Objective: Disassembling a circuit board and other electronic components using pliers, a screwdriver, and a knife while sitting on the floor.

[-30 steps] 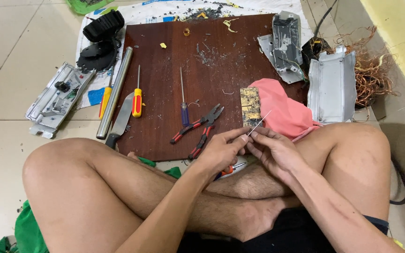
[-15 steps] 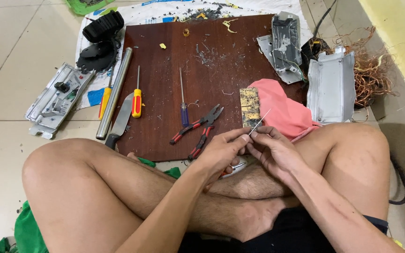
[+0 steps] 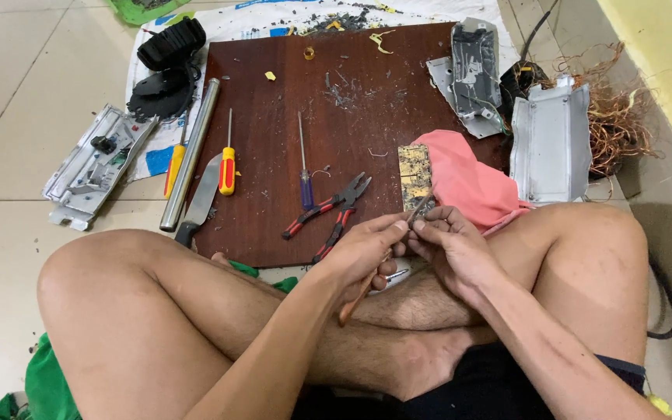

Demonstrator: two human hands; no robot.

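Note:
I sit cross-legged on the floor with both hands together over my shins. My left hand [image 3: 361, 253] grips a thin tool with a brown wooden handle [image 3: 354, 298] and a metal tip [image 3: 419, 210] that points up and away. My right hand [image 3: 451, 247] pinches at that tip with thumb and fingers; whatever small piece it holds there is hidden. Just beyond the hands, a small yellowish circuit board [image 3: 414, 176] lies on a dark wooden board [image 3: 367, 117] beside a pink cloth [image 3: 468, 185].
On the board lie red-and-black pliers [image 3: 333, 217], a blue-handled screwdriver [image 3: 305, 171] and a red-and-yellow screwdriver [image 3: 228, 162]. A knife [image 3: 200, 196] and a metal tube [image 3: 191, 152] lie at its left edge. Metal housings [image 3: 551, 141] and tangled copper wire [image 3: 617, 117] lie right; a grey bracket [image 3: 93, 165] lies left.
Both hands stay together on the thin tool with only slight finger shifts. Nothing on the board has moved.

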